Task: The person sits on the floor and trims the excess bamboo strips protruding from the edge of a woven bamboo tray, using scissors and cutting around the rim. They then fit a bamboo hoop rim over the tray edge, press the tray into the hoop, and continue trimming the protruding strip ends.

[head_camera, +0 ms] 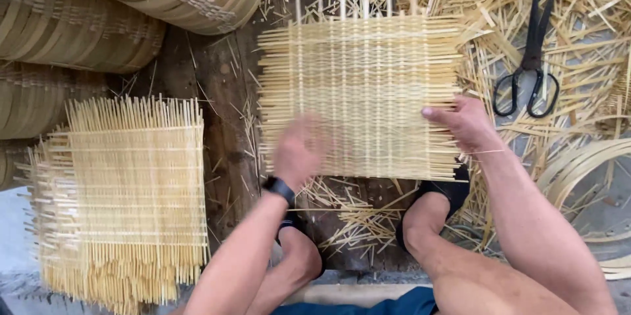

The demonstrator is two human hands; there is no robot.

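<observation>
Bamboo mat (361, 91) looks mostly woven, ends untrimmed; right hand (463, 121) presses flat on its edge, left hand (299, 151) blurred, grip unclear.

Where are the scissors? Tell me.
In the head view, the black scissors lie upper right on loose bamboo strips, beyond the right hand.

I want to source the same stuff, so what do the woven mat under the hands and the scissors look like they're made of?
Woven mat: thin pale-yellow strips, likely split bamboo, matte and unfinished, with loose ends sticking out. Scissors: dark, dull metal, probably iron or steel, including the loop handles.
</observation>
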